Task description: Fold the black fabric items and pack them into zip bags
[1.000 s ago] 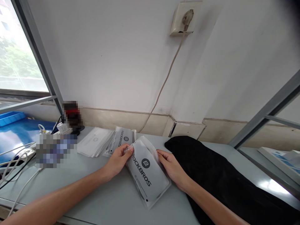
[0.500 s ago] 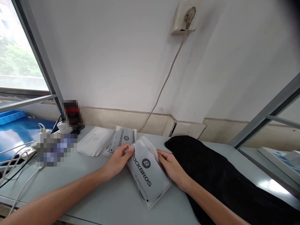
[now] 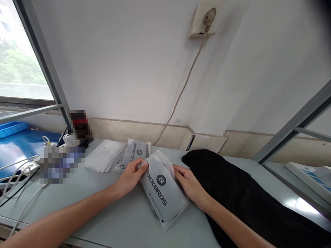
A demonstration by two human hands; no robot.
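Note:
A frosted ROCKBROS pouch (image 3: 165, 193) lies tilted over the grey table, with more pouch edges showing beneath it. My left hand (image 3: 131, 177) pinches its upper left corner between thumb and fingers. At the upper right edge, my right hand (image 3: 190, 184) grips the pouch's opening, thumb on top and the other fingertips partly hidden. Behind my left hand sits a pile of printed ROCKBROS pouches (image 3: 134, 151). Left of that pile is a fanned stack of whiter pouches (image 3: 104, 155).
Black cloth (image 3: 232, 186) covers the table (image 3: 103, 220) on the right, under my right forearm. White cables (image 3: 23, 168) and a power strip (image 3: 66, 146) are at the left. A blue tray (image 3: 12, 128) stands beyond. Metal frame bars rise at both sides.

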